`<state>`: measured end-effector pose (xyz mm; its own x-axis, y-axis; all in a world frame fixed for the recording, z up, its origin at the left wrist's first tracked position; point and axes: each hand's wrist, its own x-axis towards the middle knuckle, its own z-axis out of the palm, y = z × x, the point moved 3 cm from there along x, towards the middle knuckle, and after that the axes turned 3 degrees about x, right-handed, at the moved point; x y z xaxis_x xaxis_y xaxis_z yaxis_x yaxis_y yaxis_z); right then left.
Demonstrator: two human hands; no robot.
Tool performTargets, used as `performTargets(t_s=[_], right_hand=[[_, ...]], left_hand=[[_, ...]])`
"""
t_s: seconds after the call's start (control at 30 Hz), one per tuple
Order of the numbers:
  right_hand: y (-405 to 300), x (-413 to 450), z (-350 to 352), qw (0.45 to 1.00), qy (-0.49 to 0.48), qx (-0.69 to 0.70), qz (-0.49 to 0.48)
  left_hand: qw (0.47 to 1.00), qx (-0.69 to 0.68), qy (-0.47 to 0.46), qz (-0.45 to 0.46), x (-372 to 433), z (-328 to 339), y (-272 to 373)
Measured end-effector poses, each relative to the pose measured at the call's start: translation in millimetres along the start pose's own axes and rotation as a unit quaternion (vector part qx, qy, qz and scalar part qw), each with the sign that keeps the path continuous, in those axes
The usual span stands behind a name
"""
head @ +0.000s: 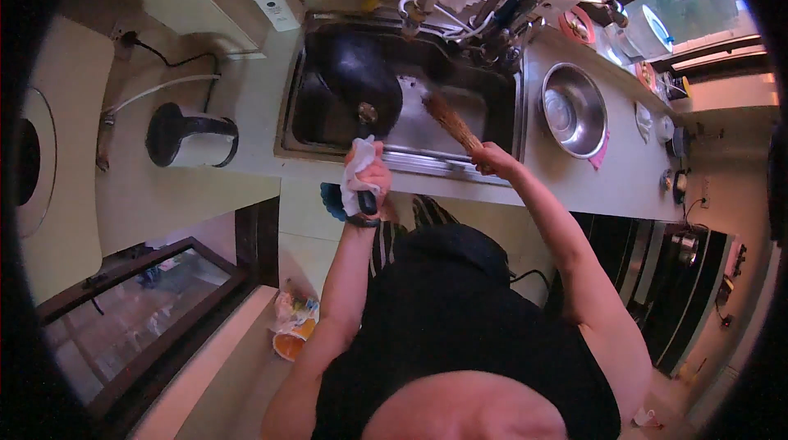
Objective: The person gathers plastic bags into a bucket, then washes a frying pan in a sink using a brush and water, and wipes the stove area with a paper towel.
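My left hand (377, 176) grips the black handle of a dark wok (354, 80), with a white cloth or tissue (359, 172) wrapped between palm and handle. The wok hangs tilted over the left part of the stainless steel sink (425, 126). In my right hand (496, 160) is a bundled-bristle wok brush (452, 122), held by its near end. Its bristle tip points into the sink, to the right of the wok and apart from it. Water or suds, too blurred to tell, lie on the sink floor near the tip.
A steel basin (574, 109) stands on the counter right of the sink. Behind the sink are a faucet (411, 26) and a crowded utensil holder (511, 9). A white pump bottle (276, 0) stands at the back left, and an electric kettle (192, 138) on the left counter.
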<state>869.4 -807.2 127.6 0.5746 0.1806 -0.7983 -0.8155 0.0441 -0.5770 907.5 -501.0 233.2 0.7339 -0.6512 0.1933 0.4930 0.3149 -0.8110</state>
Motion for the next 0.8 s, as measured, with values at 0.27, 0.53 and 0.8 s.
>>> performTargets(t_s=[0.27,0.53,0.8], right_hand=[[-14,-24,4,0.942,0.165,-0.272,-0.109],[-44,-71,-8,0.812,0.233,-0.422,-0.329],[-111,-183,17,0.747,0.16,-0.343,-0.547]], left_hand=[[0.998,0.042,-0.043,0.007,0,8,-31],[0.996,0.032,-0.078,0.026,5,4,-65],[0.99,0.066,-0.124,0.026,8,4,-86]])
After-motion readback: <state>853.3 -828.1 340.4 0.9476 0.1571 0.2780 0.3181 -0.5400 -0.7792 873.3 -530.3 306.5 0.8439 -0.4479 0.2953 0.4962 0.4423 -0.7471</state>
